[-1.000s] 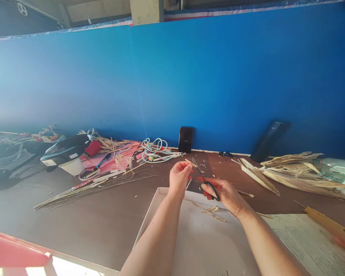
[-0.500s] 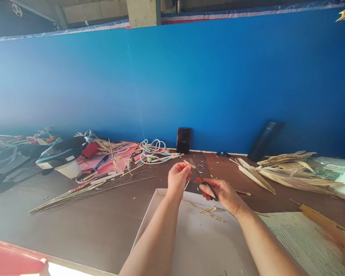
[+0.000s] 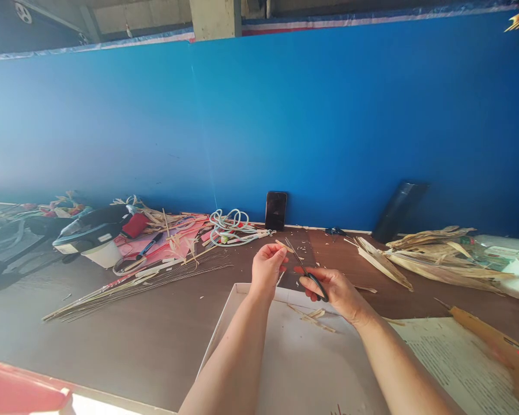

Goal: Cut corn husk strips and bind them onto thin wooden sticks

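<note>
Trimming is judged to be in hand just below the frame's centre, where a straw strip is pinched by the left hand and scissors are gripped by the right hand (above a white tray), so steady lining-up of blades and strip is called for next.

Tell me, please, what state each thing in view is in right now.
left hand, pinching a dry strip at the fingertips.
right hand, gripping black-handled scissors, blades at the strip.
phone, propped upright against the blue wall, screen dark.
white cable, coiled on the table.
white tray, lying flat, a few cuttings inside.
dried leaves, piled on the table.
thin sticks, lying flat in a loose bundle.
</note>
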Demonstrator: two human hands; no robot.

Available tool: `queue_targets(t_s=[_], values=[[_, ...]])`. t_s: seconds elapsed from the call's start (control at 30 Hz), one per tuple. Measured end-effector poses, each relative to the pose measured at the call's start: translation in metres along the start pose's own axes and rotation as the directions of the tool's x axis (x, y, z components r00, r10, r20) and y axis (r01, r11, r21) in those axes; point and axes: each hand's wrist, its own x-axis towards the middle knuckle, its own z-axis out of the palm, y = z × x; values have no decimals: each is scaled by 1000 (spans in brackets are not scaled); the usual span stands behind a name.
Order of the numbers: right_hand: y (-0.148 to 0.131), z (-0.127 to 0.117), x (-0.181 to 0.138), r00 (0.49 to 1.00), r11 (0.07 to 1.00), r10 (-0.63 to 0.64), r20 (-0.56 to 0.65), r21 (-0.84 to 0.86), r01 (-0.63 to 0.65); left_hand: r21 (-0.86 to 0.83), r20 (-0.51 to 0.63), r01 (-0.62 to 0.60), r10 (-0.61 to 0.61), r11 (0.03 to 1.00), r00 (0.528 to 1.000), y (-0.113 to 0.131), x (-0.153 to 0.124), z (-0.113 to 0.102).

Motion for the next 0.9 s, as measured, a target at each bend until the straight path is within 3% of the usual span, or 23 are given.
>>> queue_targets(t_s=[0.9], values=[[5,-2,1,1000,1000,2,-8,-12,-3,-48,16,1,0,999,1000,-1,-1,-2]])
